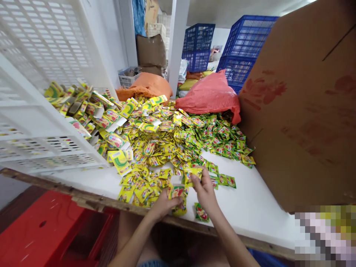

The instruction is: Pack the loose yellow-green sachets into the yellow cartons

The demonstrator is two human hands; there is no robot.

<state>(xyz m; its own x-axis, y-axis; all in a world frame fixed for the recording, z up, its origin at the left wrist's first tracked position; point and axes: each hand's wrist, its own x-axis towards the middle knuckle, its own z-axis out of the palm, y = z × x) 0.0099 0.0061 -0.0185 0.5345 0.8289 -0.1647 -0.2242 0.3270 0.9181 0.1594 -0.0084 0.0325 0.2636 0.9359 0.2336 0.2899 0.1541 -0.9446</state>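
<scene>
My left hand (166,203) is closed round a small open box (177,191) near the table's front edge. Its white flap stands up. Between the thumb and fingers of my right hand (204,189) is a yellow packet (192,176), just right of the box's open top. A heap of yellow packets (143,187) lies left of and beyond my hands, with green packets (222,139) at the back right. Yellow printed boxes (114,139) spill out of a tilted white crate (50,111). One green packet (201,213) lies by my right wrist.
A large cardboard box (300,111) stands on the right of the white table (244,196). Orange (151,84) and red sacks (210,94) lie behind the heap. Blue crates (244,48) are stacked farther back. A red stool (41,230) is at the lower left.
</scene>
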